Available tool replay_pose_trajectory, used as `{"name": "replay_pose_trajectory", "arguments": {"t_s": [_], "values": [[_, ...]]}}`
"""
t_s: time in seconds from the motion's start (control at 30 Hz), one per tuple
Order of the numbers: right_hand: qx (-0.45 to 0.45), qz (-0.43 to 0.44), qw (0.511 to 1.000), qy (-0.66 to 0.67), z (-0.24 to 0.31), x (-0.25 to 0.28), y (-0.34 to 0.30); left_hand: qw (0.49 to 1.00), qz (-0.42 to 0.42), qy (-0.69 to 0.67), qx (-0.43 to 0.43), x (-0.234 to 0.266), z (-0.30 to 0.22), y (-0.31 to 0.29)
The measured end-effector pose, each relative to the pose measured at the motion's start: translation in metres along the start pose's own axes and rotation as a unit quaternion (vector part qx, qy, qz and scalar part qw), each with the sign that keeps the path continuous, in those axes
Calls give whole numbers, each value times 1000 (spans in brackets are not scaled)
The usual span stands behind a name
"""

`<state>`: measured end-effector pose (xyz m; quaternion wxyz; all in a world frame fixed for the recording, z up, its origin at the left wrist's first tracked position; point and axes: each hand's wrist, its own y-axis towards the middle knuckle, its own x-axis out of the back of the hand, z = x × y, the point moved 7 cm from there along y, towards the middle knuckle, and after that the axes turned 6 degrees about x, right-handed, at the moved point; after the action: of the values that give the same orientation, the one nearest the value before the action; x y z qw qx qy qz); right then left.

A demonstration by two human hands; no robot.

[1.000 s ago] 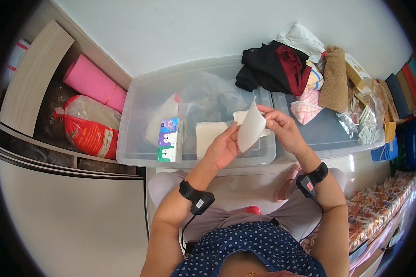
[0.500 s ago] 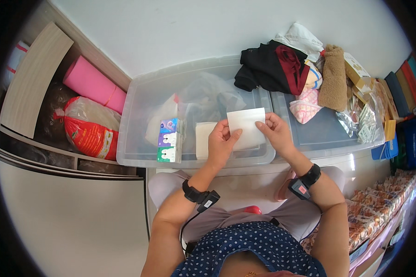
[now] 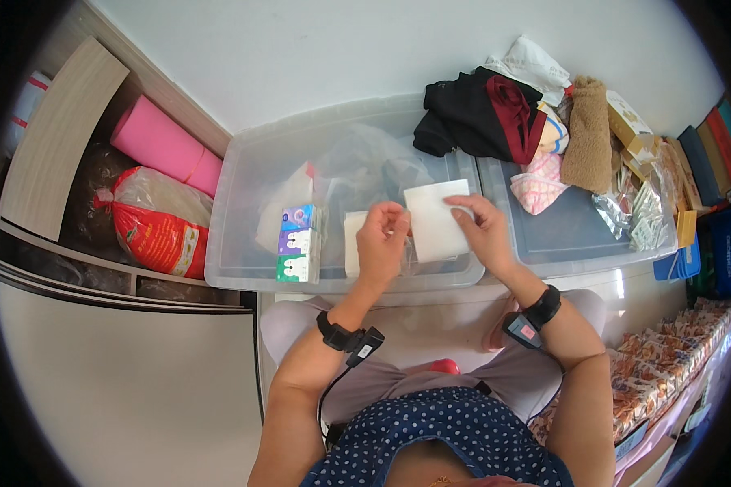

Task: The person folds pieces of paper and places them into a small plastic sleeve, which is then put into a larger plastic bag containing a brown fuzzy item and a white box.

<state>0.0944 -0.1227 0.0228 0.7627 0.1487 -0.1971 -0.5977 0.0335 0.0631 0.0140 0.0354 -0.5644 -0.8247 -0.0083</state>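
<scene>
Over to the clear box (image 3: 252,174), and over its near right corner: a white paper square (image 3: 434,235), set slightly askew, either on the surface or just above, can't tell which! Touching that paper by its upper right edge with the right hand (image 3: 486,231), fingers loosely bent, thumb apart from forefinger, not visibly pinching

Just left of it, above the near right part of the clear box, hovering with the left hand (image 3: 382,241), fingers curled in toward the thumb, close to the paper's left edge; can't tell whether pinching anything. Partly hidden beneath that hand, on the clear box, a cream paper stack (image 3: 352,243)

Along to the near middle of the clear box: tissue packs (image 3: 297,243) in blue, purple and green. Across its far right corner, a heap of black cloth (image 3: 467,118). Off to its right, a brown towel (image 3: 589,138); off to its left, a pink roll (image 3: 162,142) and a red bag (image 3: 158,231)
</scene>
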Motion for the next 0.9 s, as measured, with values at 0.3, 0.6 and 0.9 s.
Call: {"name": "replay_pose_trajectory", "arguments": {"t_s": [0.3,0.6,0.9], "values": [[-237,105,963,79,-37,16,-5,892,-15,421,-165,-7,-12,-23],[-247,239,937,63,-38,-18,-20,910,10,399,-115,11,9,-25],[-246,231,939,61,-44,-48,-19,892,-2,439,-112,19,7,-29]]}}
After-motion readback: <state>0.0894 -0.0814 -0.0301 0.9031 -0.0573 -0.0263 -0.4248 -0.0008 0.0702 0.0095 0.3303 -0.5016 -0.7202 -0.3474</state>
